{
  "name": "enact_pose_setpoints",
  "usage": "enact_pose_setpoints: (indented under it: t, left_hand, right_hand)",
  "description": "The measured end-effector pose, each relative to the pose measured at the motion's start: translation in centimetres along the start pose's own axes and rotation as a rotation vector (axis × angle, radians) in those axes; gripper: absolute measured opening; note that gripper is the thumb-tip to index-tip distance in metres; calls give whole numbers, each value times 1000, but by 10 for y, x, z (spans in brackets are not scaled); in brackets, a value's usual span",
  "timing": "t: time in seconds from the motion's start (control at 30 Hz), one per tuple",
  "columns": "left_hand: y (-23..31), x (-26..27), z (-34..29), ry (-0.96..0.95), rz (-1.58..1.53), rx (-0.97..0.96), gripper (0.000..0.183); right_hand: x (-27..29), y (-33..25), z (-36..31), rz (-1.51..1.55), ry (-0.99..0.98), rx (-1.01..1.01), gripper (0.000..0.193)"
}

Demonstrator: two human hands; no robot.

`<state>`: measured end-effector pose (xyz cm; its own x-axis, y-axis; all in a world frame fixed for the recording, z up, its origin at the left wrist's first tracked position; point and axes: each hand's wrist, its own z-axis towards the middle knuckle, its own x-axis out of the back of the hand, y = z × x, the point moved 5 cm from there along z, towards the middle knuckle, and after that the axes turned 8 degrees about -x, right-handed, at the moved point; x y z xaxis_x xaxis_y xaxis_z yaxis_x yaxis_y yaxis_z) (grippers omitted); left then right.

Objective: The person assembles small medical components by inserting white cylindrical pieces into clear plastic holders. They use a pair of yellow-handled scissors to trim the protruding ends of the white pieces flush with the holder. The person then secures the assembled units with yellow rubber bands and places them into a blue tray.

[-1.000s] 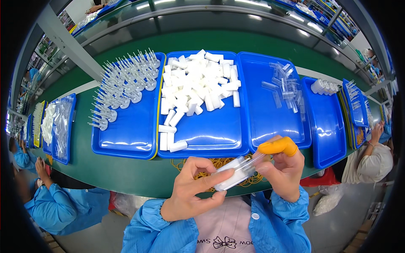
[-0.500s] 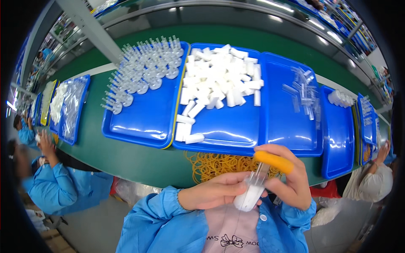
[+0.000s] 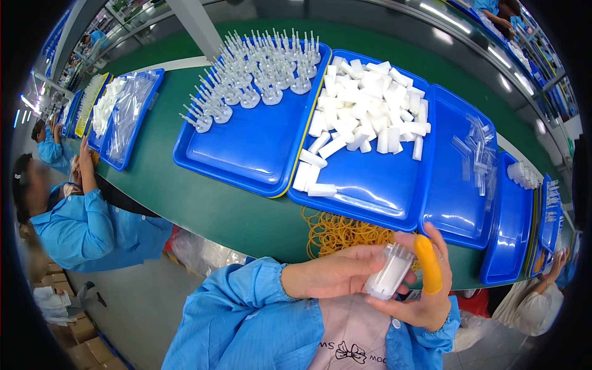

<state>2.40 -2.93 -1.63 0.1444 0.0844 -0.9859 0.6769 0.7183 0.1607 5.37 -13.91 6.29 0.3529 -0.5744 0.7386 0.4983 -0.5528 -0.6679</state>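
A clear plastic container [image 3: 399, 254] with a white cylindrical insert [image 3: 391, 275] inside is held tilted in front of my chest. My left hand [image 3: 339, 269] is closed round its left side, thumb along the wall. My right hand [image 3: 431, 302] grips it from the other side. The right thumb lies at the lower end and other fingertips sit near the upper end. A yellow finger cot [image 3: 428, 265] covers one right finger, which points up, off the container. Some fingers of both hands are hidden behind the container.
Yellow rubber bands [image 3: 336, 233] lie in a heap beyond my hands. Blue trays stand behind: one with clear stemmed plastic parts [image 3: 259, 74], one with white cylinders [image 3: 370, 102], one with clear tubes [image 3: 478, 151]. A co-worker in a blue smock [image 3: 80, 231] sits at left.
My right hand's yellow-covered finger has lifted off the container's top and now points up. The right thumb has moved to the lower end. The view has shifted, so the trays appear further right.
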Motion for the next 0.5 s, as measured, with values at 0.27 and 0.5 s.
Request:
enact_pose_setpoints:
  t: [0.27, 0.5]
  left_hand:
    - [7, 21, -14, 104, 39, -125, 74]
    - [104, -2, -65, 385, 566, -710, 76]
  right_hand:
    - [-14, -4, 26, 272, -8, 89, 71]
    - [-30, 26, 39, 307, 15, -292, 27]
